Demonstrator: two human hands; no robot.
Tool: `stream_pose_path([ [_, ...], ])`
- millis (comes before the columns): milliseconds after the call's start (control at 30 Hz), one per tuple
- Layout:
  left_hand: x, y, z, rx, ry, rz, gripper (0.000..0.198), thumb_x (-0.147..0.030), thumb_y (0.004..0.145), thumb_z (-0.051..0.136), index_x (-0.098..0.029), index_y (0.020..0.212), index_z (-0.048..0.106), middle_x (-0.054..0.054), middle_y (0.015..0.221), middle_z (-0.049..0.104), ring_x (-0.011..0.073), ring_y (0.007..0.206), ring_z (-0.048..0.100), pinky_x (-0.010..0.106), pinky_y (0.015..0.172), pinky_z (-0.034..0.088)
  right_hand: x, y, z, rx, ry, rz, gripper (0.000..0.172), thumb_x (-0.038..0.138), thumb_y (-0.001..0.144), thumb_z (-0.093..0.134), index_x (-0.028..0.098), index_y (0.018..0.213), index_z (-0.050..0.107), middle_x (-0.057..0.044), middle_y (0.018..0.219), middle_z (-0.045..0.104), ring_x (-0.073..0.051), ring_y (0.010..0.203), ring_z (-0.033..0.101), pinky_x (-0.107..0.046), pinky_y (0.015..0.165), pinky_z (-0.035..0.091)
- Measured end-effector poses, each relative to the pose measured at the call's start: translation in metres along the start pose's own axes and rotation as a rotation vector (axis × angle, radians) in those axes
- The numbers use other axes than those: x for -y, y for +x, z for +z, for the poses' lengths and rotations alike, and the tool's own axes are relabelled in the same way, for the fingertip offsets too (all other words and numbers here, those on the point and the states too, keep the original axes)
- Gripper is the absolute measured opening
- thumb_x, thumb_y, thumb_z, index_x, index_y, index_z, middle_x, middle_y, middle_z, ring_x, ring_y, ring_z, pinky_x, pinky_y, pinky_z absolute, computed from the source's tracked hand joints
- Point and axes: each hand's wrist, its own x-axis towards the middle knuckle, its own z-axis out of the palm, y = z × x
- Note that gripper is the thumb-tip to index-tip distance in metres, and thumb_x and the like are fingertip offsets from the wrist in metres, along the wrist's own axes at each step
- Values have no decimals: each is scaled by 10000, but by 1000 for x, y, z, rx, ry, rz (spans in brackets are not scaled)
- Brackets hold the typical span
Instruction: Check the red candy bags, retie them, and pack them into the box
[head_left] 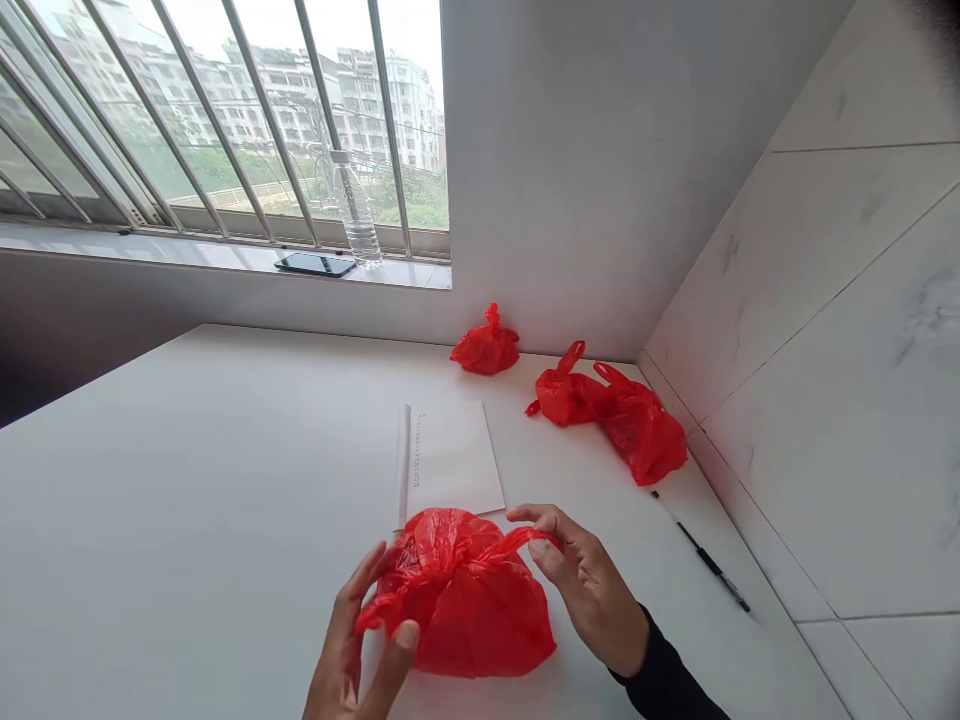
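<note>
A red plastic bag [480,610], bulging and knotted at the top, sits on the white table close in front of me. Around its left side is my left hand [364,630], thumb and fingers apart, with one short bag handle lying between them. My right hand [577,575] is at the upper right of the bag, its fingers curled about the other handle, which stretches out from the knot. What the bag contains is hidden.
Behind the bag lies a white booklet [454,455]. Several knotted red bags, one a small bag [486,348], stand towards the wall. A black pen [712,565] lies at right. On the windowsill are a phone [315,264] and a clear bottle [358,215].
</note>
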Motion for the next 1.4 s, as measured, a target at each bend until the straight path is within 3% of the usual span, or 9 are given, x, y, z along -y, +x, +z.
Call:
stream_pose_path([
  [100,7,-1,16,-18,170,187,596,-527,891,579,-406,1451,416,22,1546,418,331,1433,356,568,1152,331,-5,11,15,22,25,-22,248,397,1022,436,213,982,598,-78,1233,643,-203,1143,611,-350,1009,455],
  [267,31,6,29,-9,352,485,505,-300,1004,443,-420,1490,370,-9,1591,365,259,1494,264,533,1195,284,-32,16,45,-81,-97,-93,203,341,1029,417,214,1061,572,-56,1071,692,-177,970,663,-346,963,503],
  [367,44,10,34,-5,524,665,564,-203,1007,389,-366,1539,298,-4,1602,365,243,1495,274,495,1218,252,-46,8,59,-103,-183,-121,326,279,1010,425,235,1330,467,-76,1302,630,-198,1176,618,-366,1021,504],
  [500,57,16,36,-2,768,814,632,-126,975,388,-222,1578,225,36,1613,349,218,1502,257,387,1249,154,-56,0,68,-71,-380,-154,606,202,987,402,241,1566,227,-54,1558,424,-197,1423,411,-387,1157,400],
  [733,68,22,39,-24,919,956,663,-106,916,422,-113,1561,271,96,1567,423,256,1485,291,415,1243,143,-67,3,72,-46,-596,-202,553,161,968,381,155,1522,378,-63,1491,514,-207,1372,485,-404,1145,433],
  [1000,65,23,38,49,840,900,634,-111,935,430,-174,1552,300,56,1568,423,232,1487,282,404,1248,133,-72,3,69,-102,-432,-157,535,179,957,448,202,1490,419,-76,1437,567,-221,1314,540,-406,1105,461],
  [1133,58,15,32,55,474,603,478,-183,1001,390,-309,1460,422,-11,1521,467,189,1444,362,378,1194,307,-67,3,60,-131,-134,-3,338,320,992,491,240,1303,596,-59,1178,701,-203,1053,672,-325,929,551],
  [1267,51,5,24,-29,170,223,306,-390,1019,387,-316,1245,580,11,1388,577,223,1329,493,397,1090,421,-63,4,49,-200,4,25,283,396,1009,462,240,1070,690,-36,993,704,-193,928,663,-296,855,531],
  [1400,45,-1,13,-181,88,154,328,-515,987,410,-283,1067,628,33,1231,626,232,1221,541,358,1016,430,-64,4,42,-265,-1,16,301,404,1004,466,215,900,676,-15,788,640,-169,730,605,-261,692,500],
])
